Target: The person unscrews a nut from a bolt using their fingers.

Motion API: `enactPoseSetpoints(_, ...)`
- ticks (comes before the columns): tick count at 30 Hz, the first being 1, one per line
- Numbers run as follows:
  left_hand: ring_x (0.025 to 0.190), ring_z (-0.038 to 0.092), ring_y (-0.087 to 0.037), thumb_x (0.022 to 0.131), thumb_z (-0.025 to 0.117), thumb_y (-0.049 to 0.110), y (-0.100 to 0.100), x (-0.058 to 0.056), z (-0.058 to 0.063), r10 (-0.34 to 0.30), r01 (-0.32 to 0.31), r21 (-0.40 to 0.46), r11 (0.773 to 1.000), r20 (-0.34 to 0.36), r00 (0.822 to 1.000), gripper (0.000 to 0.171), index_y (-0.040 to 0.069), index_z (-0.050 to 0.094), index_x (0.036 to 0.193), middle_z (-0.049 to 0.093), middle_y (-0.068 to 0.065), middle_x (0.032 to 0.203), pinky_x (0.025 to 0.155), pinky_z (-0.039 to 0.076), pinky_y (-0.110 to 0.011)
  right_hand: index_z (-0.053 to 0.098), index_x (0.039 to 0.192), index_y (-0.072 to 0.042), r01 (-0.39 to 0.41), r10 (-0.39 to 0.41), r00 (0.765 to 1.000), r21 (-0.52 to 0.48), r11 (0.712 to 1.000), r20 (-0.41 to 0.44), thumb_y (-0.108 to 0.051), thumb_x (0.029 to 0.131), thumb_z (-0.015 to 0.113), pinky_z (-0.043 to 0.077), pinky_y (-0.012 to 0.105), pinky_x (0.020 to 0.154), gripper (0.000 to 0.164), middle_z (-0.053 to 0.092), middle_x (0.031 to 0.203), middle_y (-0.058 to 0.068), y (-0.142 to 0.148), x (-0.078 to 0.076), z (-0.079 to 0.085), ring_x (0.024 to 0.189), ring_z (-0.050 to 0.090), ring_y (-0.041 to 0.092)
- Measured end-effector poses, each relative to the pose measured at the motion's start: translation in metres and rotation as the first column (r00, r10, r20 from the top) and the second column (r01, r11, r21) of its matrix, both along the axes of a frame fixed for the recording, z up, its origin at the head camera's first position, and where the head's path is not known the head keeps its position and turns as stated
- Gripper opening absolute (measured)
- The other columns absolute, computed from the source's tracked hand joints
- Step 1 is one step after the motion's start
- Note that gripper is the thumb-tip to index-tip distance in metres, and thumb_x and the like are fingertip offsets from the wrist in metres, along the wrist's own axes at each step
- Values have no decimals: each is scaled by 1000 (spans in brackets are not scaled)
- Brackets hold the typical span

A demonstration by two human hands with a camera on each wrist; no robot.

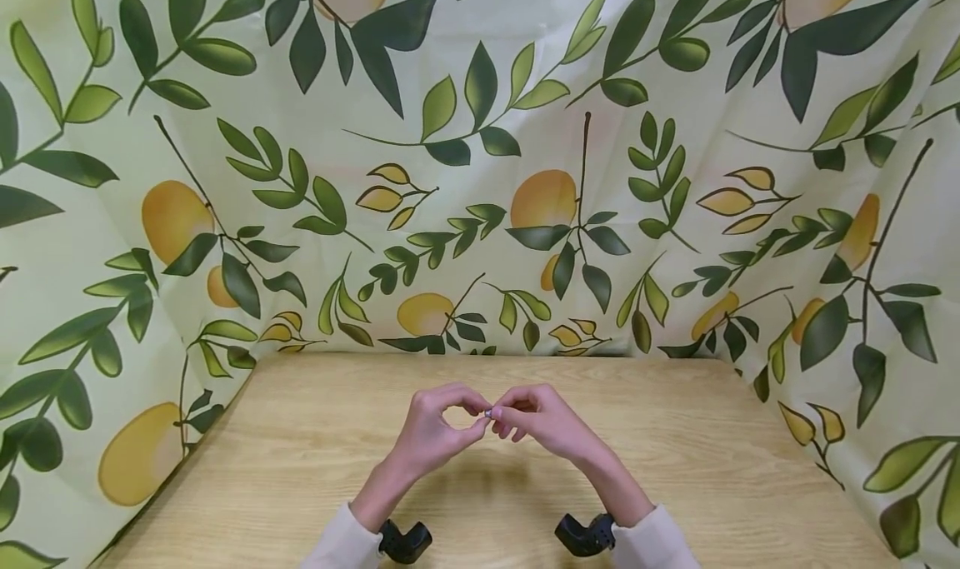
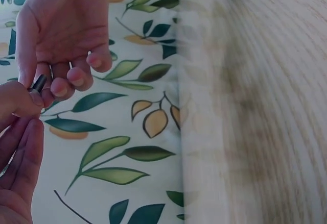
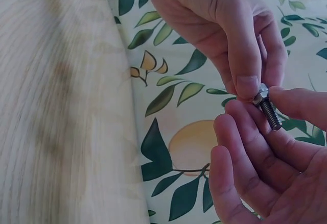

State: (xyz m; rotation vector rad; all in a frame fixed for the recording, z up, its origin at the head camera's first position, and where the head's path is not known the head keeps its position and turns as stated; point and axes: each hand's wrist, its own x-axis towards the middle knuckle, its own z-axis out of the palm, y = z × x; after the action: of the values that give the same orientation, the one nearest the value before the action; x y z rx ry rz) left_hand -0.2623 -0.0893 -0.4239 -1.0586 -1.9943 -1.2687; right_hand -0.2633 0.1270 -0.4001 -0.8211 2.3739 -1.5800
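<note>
A small metal bolt (image 3: pixel 271 114) is held between both hands above the table. Its threaded shank points toward the right palm, and a hexagonal part sits at the other end; whether that is the head, a nut or both I cannot tell. My left hand (image 1: pixel 438 431) pinches the hexagonal end between thumb and fingertips. From the other side, my right hand (image 1: pixel 551 423) holds the bolt at thumb and forefinger, its other fingers loosely bent below. In the left wrist view the dark shank tip of the bolt (image 2: pixel 39 83) shows between the hands.
A light wooden table (image 1: pixel 300 436) lies under the hands. Behind and at both sides hangs a pale cloth (image 1: pixel 465 244) printed with leaves and fruit. Black wrist devices (image 1: pixel 405 542) are worn at both cuffs.
</note>
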Motion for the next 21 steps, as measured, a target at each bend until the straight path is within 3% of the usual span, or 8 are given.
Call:
enactPoseSetpoints(8,75,73,-14,79,81,-6,-2,1,4,-10,10,-14,1000,-8,1000,21,12,79,89,79,-3,84,70,64,-32,74,104,3,-2,2,1000,-9,1000,-22,-17,102,64,62,29,70,23,75,92,20,-1,-2,0,76,70,13)
enactPoseSetpoints(21,77,73,-11,80,80,-6,-5,1,5,-9,8,-60,998,-12,1000,20,12,79,88,79,-1,86,73,63,-28,75,104,2,3,-4,999,-16,1000,-54,-16,100,66,61,31,66,21,75,91,22,-1,0,0,79,72,18)
